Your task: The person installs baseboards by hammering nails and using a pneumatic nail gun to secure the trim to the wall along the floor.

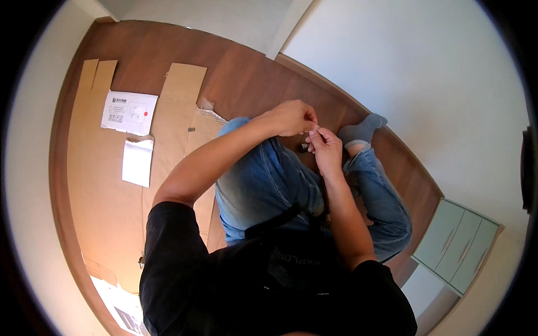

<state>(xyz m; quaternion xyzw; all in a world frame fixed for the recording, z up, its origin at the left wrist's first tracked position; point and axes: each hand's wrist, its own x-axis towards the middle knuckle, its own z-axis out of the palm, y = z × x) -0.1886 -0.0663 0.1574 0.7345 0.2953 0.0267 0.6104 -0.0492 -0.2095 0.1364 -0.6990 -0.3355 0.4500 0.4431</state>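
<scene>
Small, dark, rounded object [303,148] shows beside the pinched fingers [318,138] of left hand [292,118] and right hand [327,151], any hold unclear, work seemingly unfinished.

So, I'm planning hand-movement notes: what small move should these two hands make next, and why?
Perhaps ease the right hand slightly away from the left hand. Their fingertips come together in front of the seated person's jeans, and anything pinched there is too small to make out, so a little gap might show it better.
</scene>
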